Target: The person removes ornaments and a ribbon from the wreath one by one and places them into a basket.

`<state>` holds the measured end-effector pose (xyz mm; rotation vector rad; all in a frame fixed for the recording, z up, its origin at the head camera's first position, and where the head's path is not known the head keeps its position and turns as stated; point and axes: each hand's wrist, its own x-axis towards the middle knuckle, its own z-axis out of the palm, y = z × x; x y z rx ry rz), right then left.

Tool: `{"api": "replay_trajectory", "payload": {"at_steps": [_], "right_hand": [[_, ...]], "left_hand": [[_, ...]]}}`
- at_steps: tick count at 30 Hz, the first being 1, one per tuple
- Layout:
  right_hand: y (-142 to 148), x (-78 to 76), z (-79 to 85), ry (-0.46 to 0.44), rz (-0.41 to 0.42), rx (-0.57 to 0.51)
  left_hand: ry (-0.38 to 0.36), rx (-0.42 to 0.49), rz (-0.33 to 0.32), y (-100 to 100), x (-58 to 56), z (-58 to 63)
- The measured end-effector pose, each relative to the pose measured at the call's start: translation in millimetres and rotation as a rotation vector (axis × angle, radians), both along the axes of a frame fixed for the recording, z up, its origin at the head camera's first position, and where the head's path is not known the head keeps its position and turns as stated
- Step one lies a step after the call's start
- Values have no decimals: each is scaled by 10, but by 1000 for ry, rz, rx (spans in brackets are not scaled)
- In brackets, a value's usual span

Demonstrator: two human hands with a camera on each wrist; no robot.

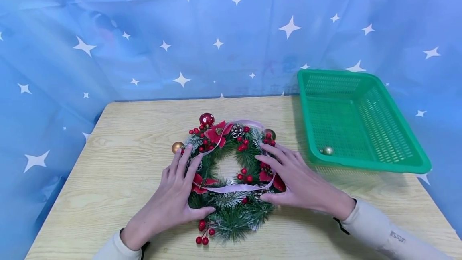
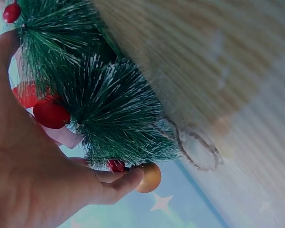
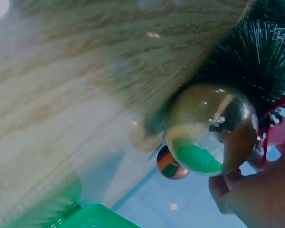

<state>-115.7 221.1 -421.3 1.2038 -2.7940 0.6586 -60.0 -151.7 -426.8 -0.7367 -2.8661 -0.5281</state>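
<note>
Green pine needles make up the Christmas wreath [image 1: 231, 208] on the wooden counter [image 1: 133, 139], at the lower centre of the head view. Your left hand [image 1: 173, 200] touches its left side with fingers spread apart; your right hand [image 1: 296, 179] rests on its right side, fingers likewise apart, partly covering a red poinsettia [image 1: 266, 175]. Across the lower ring runs a lilac ribbon [image 1: 232, 188], whose ends you cannot trace. At the wreath's upper left, your left fingers come close to a gold bauble [image 1: 177, 147]; the left wrist view shows a fingertip overlapping it, and a blurred twine loop [image 2: 199, 154] at centre right. In the right wrist view, a large shiny bauble [image 3: 199, 123] hides some of your right fingertips. At the right of the head view, a green basket [image 1: 364, 166] contains a pale bauble [image 1: 328, 151]. Your sleeves [image 1: 375, 228] are cut off at the frame's bottom.
</note>
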Motion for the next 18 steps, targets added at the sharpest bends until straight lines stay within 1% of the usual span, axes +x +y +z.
{"api": "replay_trajectory", "payload": {"at_steps": [5, 10, 12, 15, 18], "right_hand": [[-6, 0, -19, 4, -15, 16], [-34, -2, -34, 20, -66, 16], [-59, 8, -35, 20, -86, 23], [-107, 38, -39, 19, -118, 30], [-156, 63, -45, 23, -155, 24]], "left_hand": [[-2, 10, -26, -10, -59, 2], [-1, 26, -43, -34, -168, 45], [11, 21, -33, -45, -192, 63], [31, 13, -7, -48, -188, 96], [18, 18, 29, -8, -167, 131]]}}
